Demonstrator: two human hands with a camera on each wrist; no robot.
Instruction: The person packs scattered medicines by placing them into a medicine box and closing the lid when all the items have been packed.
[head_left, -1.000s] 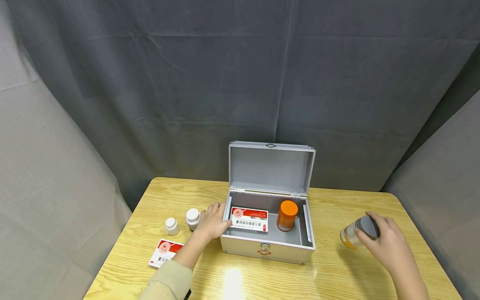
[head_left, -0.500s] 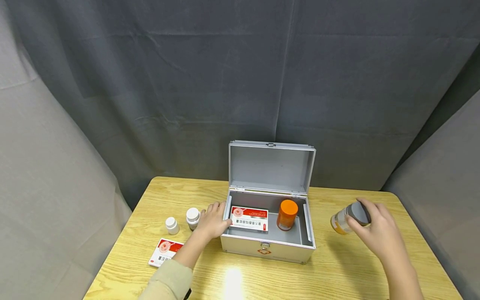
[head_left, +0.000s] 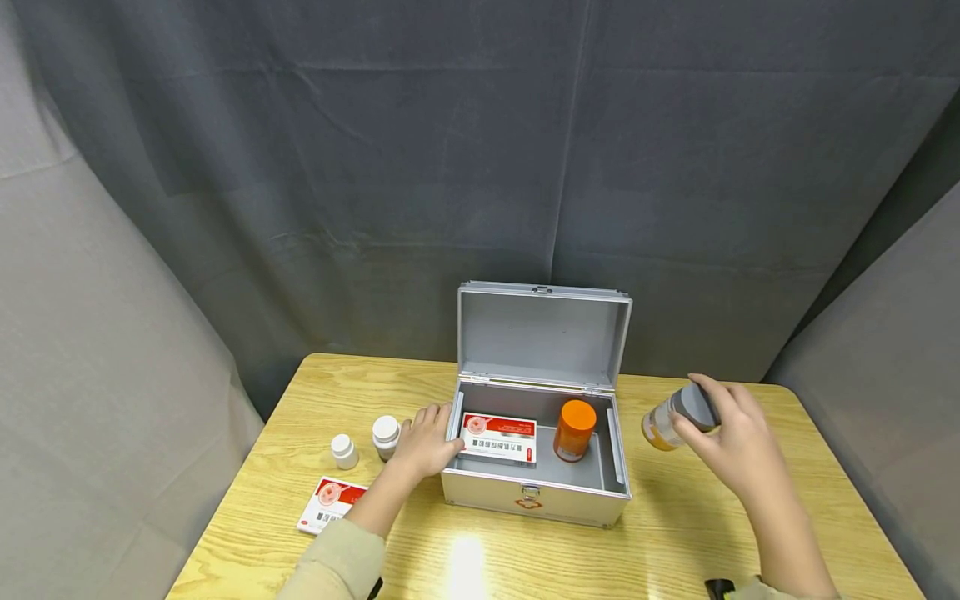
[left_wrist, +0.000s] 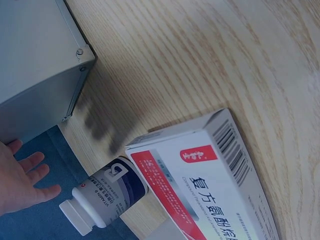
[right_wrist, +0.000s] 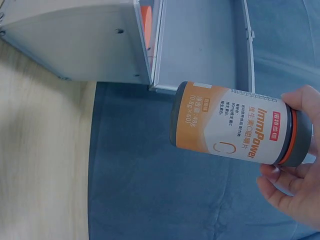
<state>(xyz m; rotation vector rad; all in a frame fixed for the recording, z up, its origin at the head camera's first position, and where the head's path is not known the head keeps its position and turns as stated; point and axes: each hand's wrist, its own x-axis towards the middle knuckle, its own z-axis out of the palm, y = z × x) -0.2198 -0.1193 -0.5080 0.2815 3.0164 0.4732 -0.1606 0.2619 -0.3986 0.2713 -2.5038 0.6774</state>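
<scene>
My right hand (head_left: 738, 437) grips the dark grey cap of a vitamin C bottle (right_wrist: 225, 125), held tilted above the table to the right of the case. The bottle has a white and orange label. My left hand (head_left: 426, 446) rests on the left rim of an open silver medicine case (head_left: 573, 508), its fingers fairly straight. In the case, a red and white medicine box (head_left: 498, 439) lies on the left and an orange-capped bottle (head_left: 575, 431) stands on the right.
Left of the case stand a white-capped vitamin B bottle (left_wrist: 107, 192) and a smaller white bottle (head_left: 344, 452). Nearer me lies another red and white medicine box (left_wrist: 200, 175), partly behind my left forearm in the head view. The case's lid (head_left: 543, 337) stands upright at the back.
My right hand has moved left and slightly farther from me with the vitamin C bottle, closer to the case. The left hand and the case have stayed put.
</scene>
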